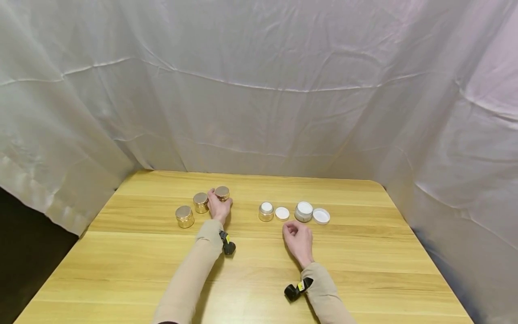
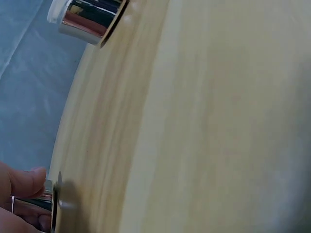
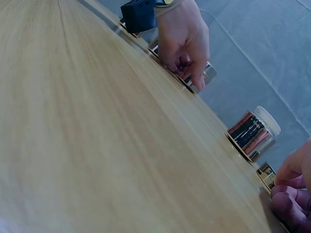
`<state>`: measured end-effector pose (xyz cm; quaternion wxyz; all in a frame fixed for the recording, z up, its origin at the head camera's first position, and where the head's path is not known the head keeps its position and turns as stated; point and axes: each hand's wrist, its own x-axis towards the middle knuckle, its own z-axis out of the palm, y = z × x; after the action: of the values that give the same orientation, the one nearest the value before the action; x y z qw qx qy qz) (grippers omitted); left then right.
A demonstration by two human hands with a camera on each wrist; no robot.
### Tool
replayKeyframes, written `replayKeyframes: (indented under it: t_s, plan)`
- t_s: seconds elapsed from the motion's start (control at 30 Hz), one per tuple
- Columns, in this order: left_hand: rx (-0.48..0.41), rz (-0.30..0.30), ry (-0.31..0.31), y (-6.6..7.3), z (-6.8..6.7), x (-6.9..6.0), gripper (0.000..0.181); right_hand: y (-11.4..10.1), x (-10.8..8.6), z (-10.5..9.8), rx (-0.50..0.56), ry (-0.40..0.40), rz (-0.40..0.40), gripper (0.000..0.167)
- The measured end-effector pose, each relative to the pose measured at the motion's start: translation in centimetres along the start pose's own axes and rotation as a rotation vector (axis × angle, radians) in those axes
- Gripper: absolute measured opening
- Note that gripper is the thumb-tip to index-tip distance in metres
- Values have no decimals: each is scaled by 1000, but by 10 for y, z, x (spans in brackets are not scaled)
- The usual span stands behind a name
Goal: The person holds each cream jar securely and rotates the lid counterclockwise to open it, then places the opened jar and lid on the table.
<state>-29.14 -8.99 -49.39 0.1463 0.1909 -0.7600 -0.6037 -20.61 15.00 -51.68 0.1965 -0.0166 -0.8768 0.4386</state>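
My left hand (image 1: 220, 208) grips a gold lidded jar (image 1: 222, 193) at the back left of the table, thumb on its right side. In the left wrist view the thumb (image 2: 28, 182) lies against that shiny jar (image 2: 47, 199). Two more gold jars, one (image 1: 200, 202) beside the hand and one (image 1: 185, 217) nearer, stand to the left. My right hand (image 1: 299, 240) is loosely curled near the table, with nothing visible in its fingers. Just beyond it are an uncapped gold jar (image 1: 265, 212), an upturned lid (image 1: 282, 213), a second uncapped jar (image 1: 303, 212) and another upturned lid (image 1: 321, 216).
The wood-grain table (image 1: 251, 279) has its far edge against a pale hanging curtain (image 1: 259, 121). Curtain also hangs at both sides. Black wrist cameras, one on the left sleeve (image 1: 228, 245) and one on the right (image 1: 295, 290), stick out over the table.
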Motion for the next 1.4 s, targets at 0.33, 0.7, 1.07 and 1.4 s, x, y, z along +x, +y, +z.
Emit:
replayKeyframes:
  t_s: [0.33, 0.7, 1.07, 1.4]
  plan:
    - [20, 96, -80, 2, -3, -12, 74, 1, 0, 1, 8, 23, -14, 9]
    - [-121, 101, -153, 13, -12, -30, 69, 1, 0, 0, -5, -6, -6, 9]
    - [-401, -90, -133, 19, -23, -53, 65, 2, 0, 1, -10, -5, -9, 10]
    - [-622, -120, -204, 22, -32, -74, 42, 2, 1, 1, -17, -3, 2, 10]
